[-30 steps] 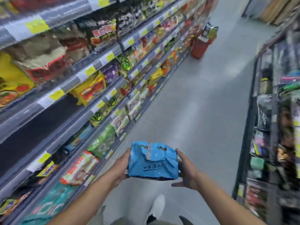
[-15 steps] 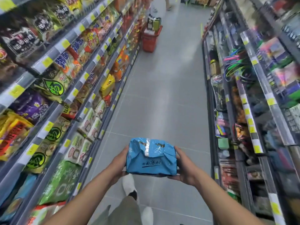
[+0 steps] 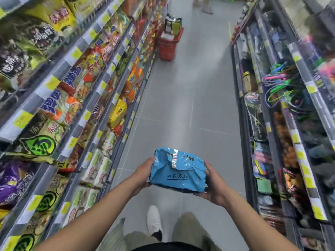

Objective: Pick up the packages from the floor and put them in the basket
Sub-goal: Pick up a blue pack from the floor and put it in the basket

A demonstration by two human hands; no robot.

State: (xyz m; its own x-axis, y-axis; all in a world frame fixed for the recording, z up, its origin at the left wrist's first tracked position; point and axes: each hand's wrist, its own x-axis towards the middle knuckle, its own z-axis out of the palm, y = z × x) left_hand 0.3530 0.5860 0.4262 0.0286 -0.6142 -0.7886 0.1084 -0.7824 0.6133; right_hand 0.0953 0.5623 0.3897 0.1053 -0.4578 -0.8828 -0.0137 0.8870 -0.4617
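Stretching away ahead, the grey tiled floor [image 3: 190, 105] is running between two long banks of shelving. The left shelves [image 3: 72, 98] are carrying rows of noodle and snack bags behind yellow price tags. The right shelves [image 3: 290, 124] are holding hanging coloured cords, small packets and other goods too blurred to name.

Far down the aisle, a red basket [image 3: 167, 46] is standing on the floor close against the left shelves, with a dark green-and-white pack [image 3: 173, 24] sticking up out of its top. Well apart from that basket, near the bottom centre of the view, a blue package [image 3: 178, 172] is being carried in the air above the floor. Its taped seam is facing up and a line of dark print is showing on its near face.

The left hand [image 3: 143, 173] is clamping the package's left end, and the right hand [image 3: 213, 185] is clasping the right end, palm against it. Below the package, a white shoe [image 3: 154, 221] is pointing forward on the tiles. At the top edge, another person's feet [image 3: 204, 6] are showing, blurred.
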